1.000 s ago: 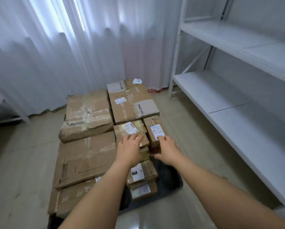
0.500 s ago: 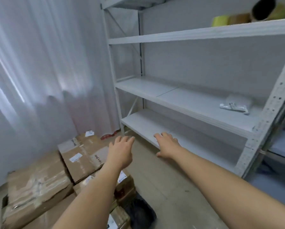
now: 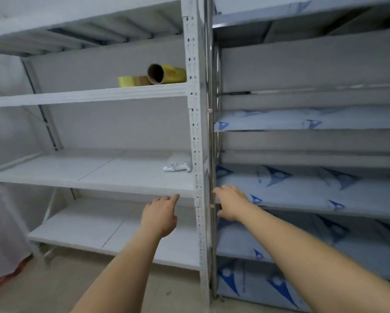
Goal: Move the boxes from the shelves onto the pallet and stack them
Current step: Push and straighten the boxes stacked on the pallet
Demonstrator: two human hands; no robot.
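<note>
boxes: none in view on the white metal shelves (image 3: 94,175)
left hand (image 3: 159,216): grip released, empty
right hand (image 3: 231,205): grip released, empty
white plastic parcel (image 3: 178,164): likely soft, light; pinch both ends

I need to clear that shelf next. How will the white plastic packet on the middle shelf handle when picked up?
The white plastic packet looks soft and crumpled, so it will probably flop rather than hold its shape. It seems light for its size. Its glossy film may be slippery; its contents cannot be made out.
</note>
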